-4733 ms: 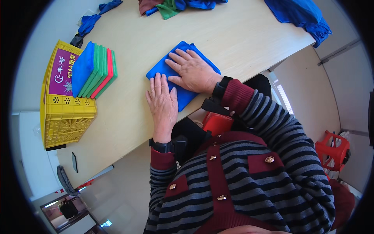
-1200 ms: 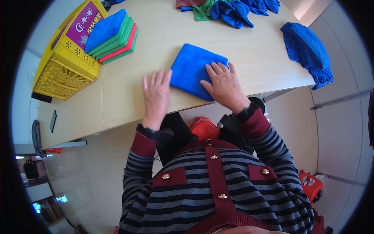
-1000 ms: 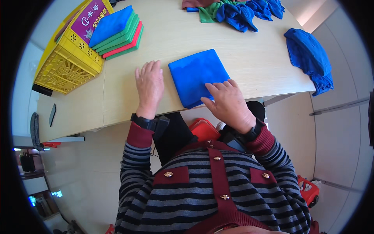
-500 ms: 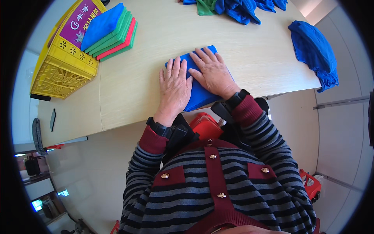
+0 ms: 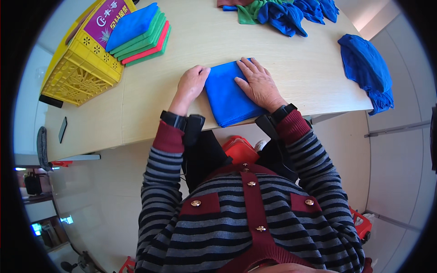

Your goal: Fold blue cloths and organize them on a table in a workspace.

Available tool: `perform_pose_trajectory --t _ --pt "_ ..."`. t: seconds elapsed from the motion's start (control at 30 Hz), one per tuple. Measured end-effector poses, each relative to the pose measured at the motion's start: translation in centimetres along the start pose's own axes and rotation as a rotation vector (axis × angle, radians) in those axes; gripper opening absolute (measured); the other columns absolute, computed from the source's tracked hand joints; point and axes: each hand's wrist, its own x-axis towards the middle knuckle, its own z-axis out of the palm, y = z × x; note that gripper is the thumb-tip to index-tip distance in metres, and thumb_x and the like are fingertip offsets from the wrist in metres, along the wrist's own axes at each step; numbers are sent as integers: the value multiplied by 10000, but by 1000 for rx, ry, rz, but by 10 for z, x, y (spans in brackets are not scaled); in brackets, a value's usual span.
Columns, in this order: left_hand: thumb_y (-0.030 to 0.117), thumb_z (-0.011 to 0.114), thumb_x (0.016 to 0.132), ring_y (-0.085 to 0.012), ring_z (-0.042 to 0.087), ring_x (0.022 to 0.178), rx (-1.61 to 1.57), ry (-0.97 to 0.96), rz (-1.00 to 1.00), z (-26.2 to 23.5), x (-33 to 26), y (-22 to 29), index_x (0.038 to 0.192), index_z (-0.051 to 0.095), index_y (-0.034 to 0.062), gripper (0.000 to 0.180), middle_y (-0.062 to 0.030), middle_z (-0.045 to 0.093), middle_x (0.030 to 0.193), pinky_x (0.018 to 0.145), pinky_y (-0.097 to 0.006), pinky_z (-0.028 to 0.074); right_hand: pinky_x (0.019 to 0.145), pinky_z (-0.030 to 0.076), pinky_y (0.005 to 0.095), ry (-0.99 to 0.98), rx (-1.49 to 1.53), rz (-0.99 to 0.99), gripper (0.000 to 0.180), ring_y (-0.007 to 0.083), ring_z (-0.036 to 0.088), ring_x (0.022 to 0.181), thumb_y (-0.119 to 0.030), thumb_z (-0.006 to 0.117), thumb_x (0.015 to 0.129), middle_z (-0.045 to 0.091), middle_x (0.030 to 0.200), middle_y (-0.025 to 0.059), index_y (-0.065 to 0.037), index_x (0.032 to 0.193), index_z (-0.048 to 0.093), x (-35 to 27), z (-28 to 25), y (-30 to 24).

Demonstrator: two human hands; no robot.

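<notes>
A folded blue towel (image 5: pixel 227 98) lies in front of me near the table's front edge. Flat on its right side rests my right hand (image 5: pixel 260 86), fingers stretched out and pressing the cloth. At the towel's far left corner is my left hand (image 5: pixel 192 85), its fingers curled together on the edge there; the fingertips are partly hidden. Farther left, a neat stack of folded towels (image 5: pixel 139 34) in blue, green and red leans beside a yellow crate.
The yellow plastic crate (image 5: pixel 77 75) stands at the table's left end, near a dark flat object (image 5: pixel 63 129). Crumpled blue and green cloths (image 5: pixel 282 18) lie along the far side. Another blue cloth (image 5: pixel 366 68) hangs over the right edge. A red stool (image 5: pixel 240 149) is under the table.
My left hand has gone from lying flat on the towel to closing at its far left corner. My right hand stays flat on the cloth. The view has shifted slightly.
</notes>
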Motion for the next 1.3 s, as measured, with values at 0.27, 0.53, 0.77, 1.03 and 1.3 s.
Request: perform_pose_trajectory --t 0.27,0.53,0.77,1.03,1.3 --pt "384 668 953 -191 628 723 -385 -359 -265 -12 14 28 942 654 -11 395 -128 678 818 671 -361 522 1221 262 480 50 121 -15 587 363 319 1494 -437 528 1023 421 1576 144 -111 1507 458 -8 -1 14" --pt "404 685 943 -187 628 682 -138 -245 -88 -3 17 7 944 646 9 398 -96 663 796 609 -348 516 1194 299 508 63 59 -383 643 350 428 1420 -326 737 889 507 1492 133 -116 1453 512 -71 -37 -62" --pt "419 690 953 -138 574 704 -154 -207 -162 7 23 15 955 672 43 376 -45 639 798 611 -313 474 1169 343 507 110 77 -344 609 334 488 1369 -248 785 834 567 1424 117 -95 1382 567 -73 -2 -69" --pt "425 684 959 -141 574 716 -117 -217 -133 5 22 10 961 664 41 384 -41 635 799 615 -311 482 1110 418 484 181 -23 -402 458 329 552 1288 -142 752 833 612 1337 140 -43 1261 620 -74 1 -76" --pt "421 668 974 -142 574 711 -79 -207 -131 6 20 10 952 648 51 371 -43 631 795 609 -311 482 988 524 429 236 -18 -490 350 317 641 1157 -19 686 816 665 1231 140 -25 1164 648 -68 -12 -56"
